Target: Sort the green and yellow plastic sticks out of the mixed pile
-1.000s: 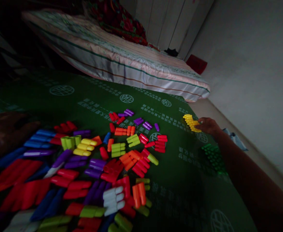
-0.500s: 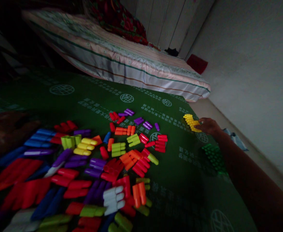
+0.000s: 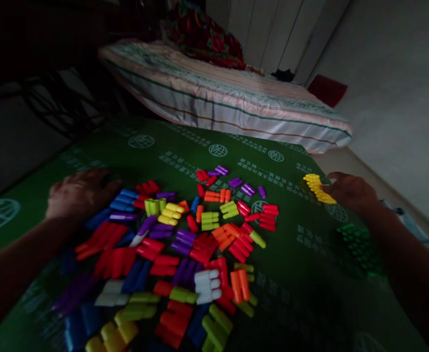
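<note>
Many bullet-shaped plastic toy blocks, single and joined side by side, lie loose across a green table (image 3: 295, 283). My left hand (image 3: 80, 193) rests at the pile's far left, fingers low and loosely extended beside a blue block (image 3: 123, 201). Its fingertips are dim. On the right, my right hand (image 3: 350, 191) reaches to a row of yellow blocks (image 3: 319, 189) set close together. The fingers are curled at the row's right end, and a thin yellow edge runs into them. White blocks (image 3: 207, 286), orange blocks (image 3: 239, 285) and red blocks (image 3: 268, 217) lie between the hands.
A cluster of green blocks (image 3: 359, 247) stands near the right edge, partly behind my right forearm. Beyond the table is a bed (image 3: 229, 112) with a red flowered blanket (image 3: 210, 41). A white wall (image 3: 397, 107) rises on the right.
My view has swung left, so the scene sits further right. My left hand and forearm now show fully, with more of the pile. My right hand stays by the yellow row.
</note>
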The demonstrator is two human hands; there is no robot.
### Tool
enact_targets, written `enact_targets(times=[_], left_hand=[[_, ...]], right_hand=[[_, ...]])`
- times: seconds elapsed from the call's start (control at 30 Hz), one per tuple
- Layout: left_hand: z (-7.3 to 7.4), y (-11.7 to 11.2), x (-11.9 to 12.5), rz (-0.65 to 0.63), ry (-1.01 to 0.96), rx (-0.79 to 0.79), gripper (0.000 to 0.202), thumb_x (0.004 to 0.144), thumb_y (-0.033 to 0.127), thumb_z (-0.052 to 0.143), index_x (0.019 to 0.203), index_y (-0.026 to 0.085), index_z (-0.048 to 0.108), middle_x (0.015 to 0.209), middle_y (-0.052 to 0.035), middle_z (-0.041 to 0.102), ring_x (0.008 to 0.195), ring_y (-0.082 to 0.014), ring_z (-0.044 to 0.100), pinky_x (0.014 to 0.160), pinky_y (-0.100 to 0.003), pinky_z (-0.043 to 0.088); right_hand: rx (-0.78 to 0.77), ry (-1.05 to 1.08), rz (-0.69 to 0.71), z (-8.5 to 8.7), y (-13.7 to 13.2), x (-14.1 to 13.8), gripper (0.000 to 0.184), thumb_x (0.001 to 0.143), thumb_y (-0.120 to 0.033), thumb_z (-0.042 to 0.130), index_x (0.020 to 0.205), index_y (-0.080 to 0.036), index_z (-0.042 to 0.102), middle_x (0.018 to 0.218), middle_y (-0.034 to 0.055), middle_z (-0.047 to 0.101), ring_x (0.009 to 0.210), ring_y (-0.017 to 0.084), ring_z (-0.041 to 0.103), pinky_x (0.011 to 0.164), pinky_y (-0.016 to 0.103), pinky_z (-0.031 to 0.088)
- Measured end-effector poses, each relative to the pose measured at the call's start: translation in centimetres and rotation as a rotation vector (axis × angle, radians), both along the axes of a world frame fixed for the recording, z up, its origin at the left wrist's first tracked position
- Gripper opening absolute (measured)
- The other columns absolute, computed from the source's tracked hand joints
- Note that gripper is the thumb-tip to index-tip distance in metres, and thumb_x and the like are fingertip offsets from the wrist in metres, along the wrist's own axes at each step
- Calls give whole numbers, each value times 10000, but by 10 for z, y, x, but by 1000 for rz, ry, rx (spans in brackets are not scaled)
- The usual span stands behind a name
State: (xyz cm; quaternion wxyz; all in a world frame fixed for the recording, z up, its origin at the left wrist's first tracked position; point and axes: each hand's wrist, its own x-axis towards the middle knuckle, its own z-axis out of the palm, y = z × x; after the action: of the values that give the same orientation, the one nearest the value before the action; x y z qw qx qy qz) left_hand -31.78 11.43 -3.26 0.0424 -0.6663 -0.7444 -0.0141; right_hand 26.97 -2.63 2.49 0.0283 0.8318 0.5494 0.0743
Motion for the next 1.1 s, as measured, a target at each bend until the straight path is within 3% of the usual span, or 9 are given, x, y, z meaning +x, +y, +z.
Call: enact_targets(times=[0.13,0.3,0.43,0.63,0.8,0.97,1.1], left_hand=[[3,-8,0,-47,-39,-2,730,814,577,177,1329,147,465,1440,-148,437,1288,-352,425,1035,-505,352],[6,-15,3,-134,-108,34,793,812,647,181,1318,116,482,1399,-201,461,1270,-390,428,1034,-536,344],[2,-17,4,-92,-134,62,642,844,523,296,1287,110,507,1392,-177,482,1276,-364,429,1044,-529,338],[-7,-18,6,-98,-137,95,579,855,502,337,1264,138,527,1380,-150,499,1280,-334,426,1051,-497,339],[-11,-21,7,-91,-150,114,562,859,504,330,1261,168,531,1386,-130,498,1283,-316,424,1050,-474,339],[-9,-25,9,-95,-166,118,540,863,485,329,1234,159,547,1361,-134,519,1267,-310,430,1035,-470,340],[-8,-28,10,-105,-180,120,523,862,471,335,1221,161,554,1347,-130,530,1253,-305,438,1024,-466,340]], right_hand=[[31,196,175,0,-10,-67,454,808,-417,603,1202,-190,621,1023,133,715,881,270,675,725,355,492],[-8,468,539,-10,-27,-151,341,827,-351,590,1148,-250,648,978,36,736,817,182,689,708,289,530],[48,469,763,-7,-46,-207,259,856,-276,565,1092,-235,664,1024,42,724,860,180,681,768,312,536],[59,560,1091,3,-82,-279,217,900,-164,521,1078,-197,640,974,47,699,894,171,642,772,304,516],[-29,559,1173,3,-97,-315,254,887,-59,491,1074,-175,619,921,40,670,894,177,601,785,316,479],[-84,535,1188,-4,-105,-341,206,877,-46,470,957,-184,599,848,25,636,827,175,568,724,309,447],[-115,449,1266,-6,-107,-365,206,861,-52,471,978,-173,589,870,51,627,831,200,564,710,330,450]])
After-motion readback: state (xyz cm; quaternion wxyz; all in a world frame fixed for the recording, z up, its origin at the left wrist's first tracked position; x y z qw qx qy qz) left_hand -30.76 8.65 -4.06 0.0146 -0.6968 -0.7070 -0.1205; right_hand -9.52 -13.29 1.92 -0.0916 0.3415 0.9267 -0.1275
